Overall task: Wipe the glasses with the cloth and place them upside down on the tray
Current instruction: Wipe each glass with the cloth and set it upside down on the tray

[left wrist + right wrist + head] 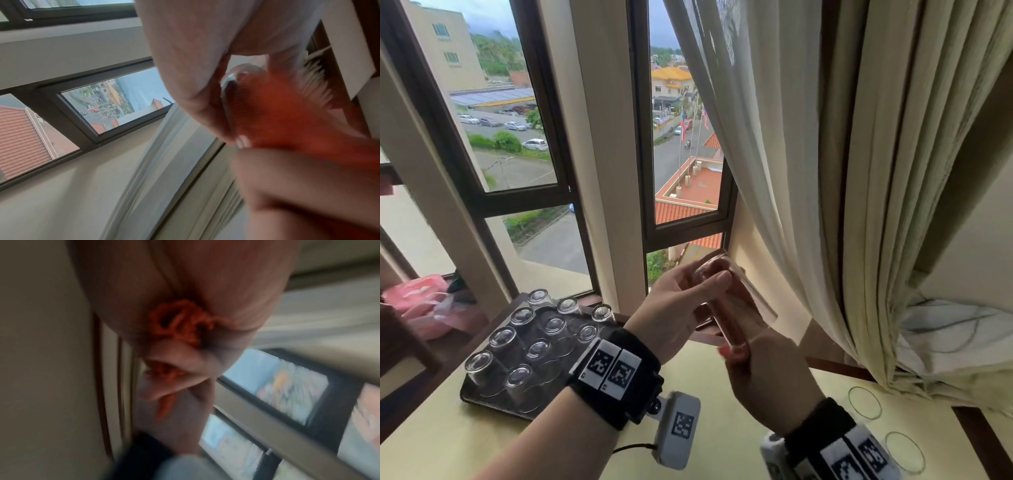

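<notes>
The left hand (681, 308) grips a clear glass (736, 291), thumb and fingers wrapped round its wall, and holds it tilted in the air above the far edge of the desk (722, 411), in front of the window. The right hand (763, 377) is clenched round an orange-red cloth (732, 329), which is stuffed into the glass from its open end; in the right wrist view, bunched cloth (180, 321) shows inside the closed fingers.

At the far left corner of the desk sits a dark tray (482, 397) carrying ten glasses (517, 346), all upside down in rows. Two more glasses (864, 402) stand upright near the right edge, beside the curtain (825, 171). A pink bag (424, 301) lies beyond the tray.
</notes>
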Demonstrator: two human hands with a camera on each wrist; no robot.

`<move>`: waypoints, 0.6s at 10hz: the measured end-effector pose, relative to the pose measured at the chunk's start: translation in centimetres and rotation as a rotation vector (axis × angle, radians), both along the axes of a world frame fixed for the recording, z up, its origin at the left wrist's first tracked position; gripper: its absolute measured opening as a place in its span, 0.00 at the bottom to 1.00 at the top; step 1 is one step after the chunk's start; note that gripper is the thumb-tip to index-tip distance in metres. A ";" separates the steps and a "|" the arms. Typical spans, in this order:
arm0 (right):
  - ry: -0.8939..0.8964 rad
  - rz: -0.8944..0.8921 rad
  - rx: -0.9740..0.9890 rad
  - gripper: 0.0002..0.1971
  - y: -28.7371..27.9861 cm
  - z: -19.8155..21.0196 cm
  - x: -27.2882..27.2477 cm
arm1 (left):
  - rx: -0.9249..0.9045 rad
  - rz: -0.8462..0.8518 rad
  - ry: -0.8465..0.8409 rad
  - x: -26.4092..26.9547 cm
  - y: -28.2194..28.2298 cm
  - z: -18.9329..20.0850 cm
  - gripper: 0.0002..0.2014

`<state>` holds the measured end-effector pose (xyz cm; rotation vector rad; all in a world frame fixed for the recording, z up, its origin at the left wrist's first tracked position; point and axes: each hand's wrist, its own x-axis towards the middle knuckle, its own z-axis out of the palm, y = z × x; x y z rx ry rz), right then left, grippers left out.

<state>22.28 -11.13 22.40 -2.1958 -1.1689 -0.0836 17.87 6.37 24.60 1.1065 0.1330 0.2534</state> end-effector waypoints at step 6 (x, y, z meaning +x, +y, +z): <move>-0.003 0.104 0.073 0.22 1.0 1.4 -1.8 | 0.096 0.026 -0.097 -0.6 -0.9 0.8 0.31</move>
